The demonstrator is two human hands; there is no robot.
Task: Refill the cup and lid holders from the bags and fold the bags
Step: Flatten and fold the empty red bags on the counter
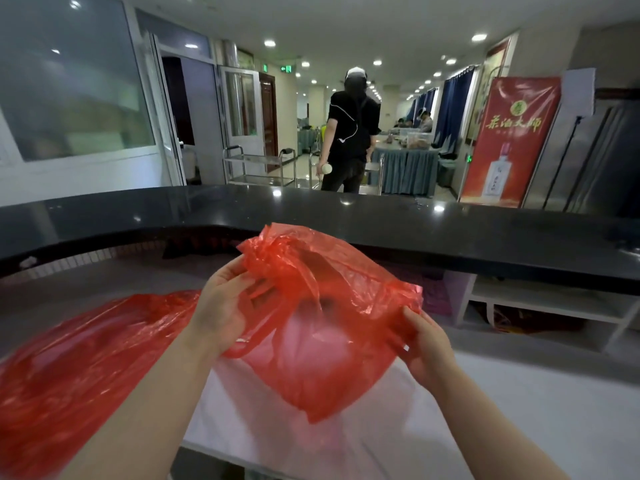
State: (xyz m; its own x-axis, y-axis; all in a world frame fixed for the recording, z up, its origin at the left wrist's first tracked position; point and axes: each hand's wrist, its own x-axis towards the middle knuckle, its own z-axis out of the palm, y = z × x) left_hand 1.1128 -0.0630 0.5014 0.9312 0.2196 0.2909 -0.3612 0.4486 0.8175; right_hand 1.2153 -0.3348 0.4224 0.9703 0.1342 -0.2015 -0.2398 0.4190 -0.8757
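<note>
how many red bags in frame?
2. One red bag held up between left hand and right hand; second bag lies spread at left. No others visible.

Thin red translucent plastic bag (329,327), crumpled and empty, held up off the bench at centre; second red bag (79,368) spread flat, near left.

This is a restaurant or canteen hall, seen from behind a long black service counter (381,216). Beyond it stand steel trolleys (254,166), tables with blue skirted cloths (408,169) where people sit, blue curtains (450,105), a red liquor advertising banner (505,143) and a green exit sign (286,68).
</note>
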